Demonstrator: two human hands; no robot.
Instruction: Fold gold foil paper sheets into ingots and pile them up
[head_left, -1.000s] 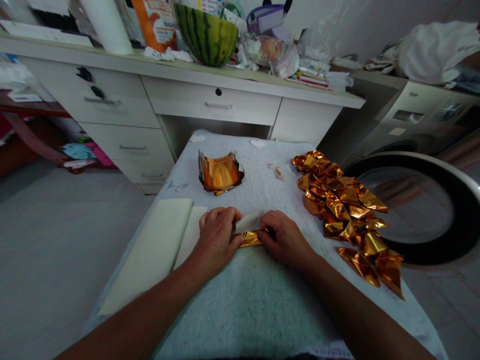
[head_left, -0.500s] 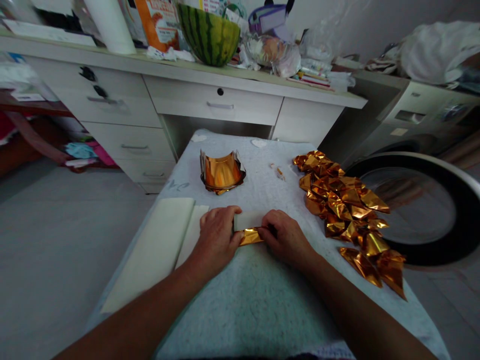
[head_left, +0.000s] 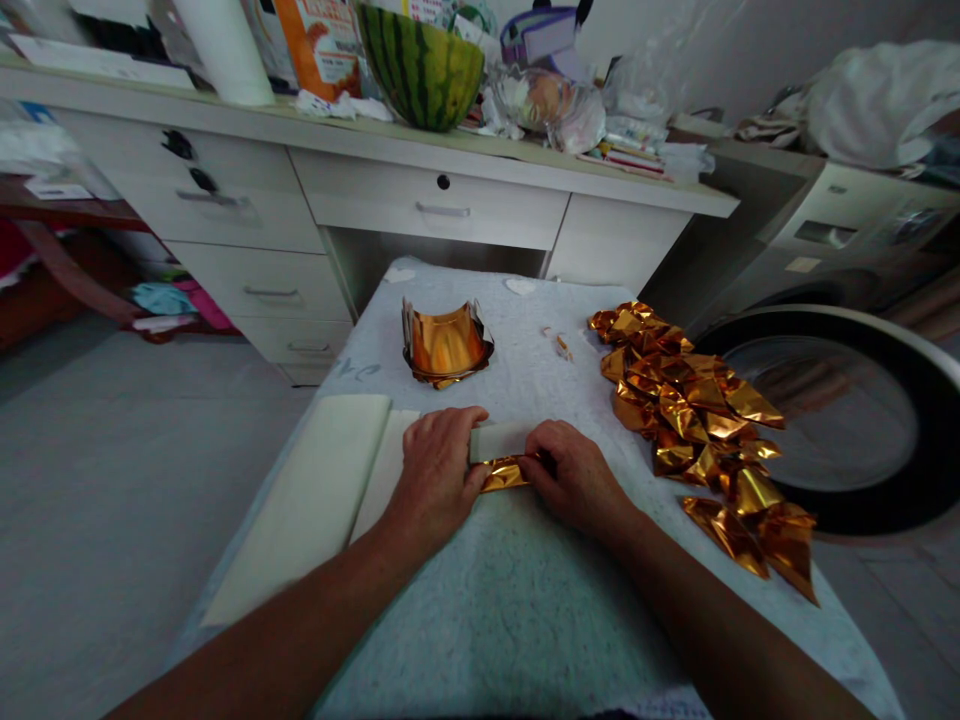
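A strip of shiny gold foil [head_left: 505,474] with a pale sheet [head_left: 498,440] along its far edge lies across the middle of the cloth-covered table. My left hand [head_left: 442,468] is closed on its left end, thumb on the foil. My right hand [head_left: 568,470] pinches the right end, its fingertips curled and partly hidden. Beyond my hands stands a curved stack of gold foil [head_left: 448,345]. Folded gold foil pieces [head_left: 694,400] are heaped on the right. Left of my left hand lie pale paper sheets [head_left: 322,480].
Small scraps [head_left: 561,345] lie near the table's far side. Behind it runs a white counter [head_left: 420,209] with drawers, bearing a cut watermelon [head_left: 420,70], bags and a paper roll [head_left: 225,50]. A washing machine's open round door [head_left: 832,420] is at the right.
Slightly more of the gold strip and pale sheet shows between my hands. Both hands keep their hold and have barely moved.
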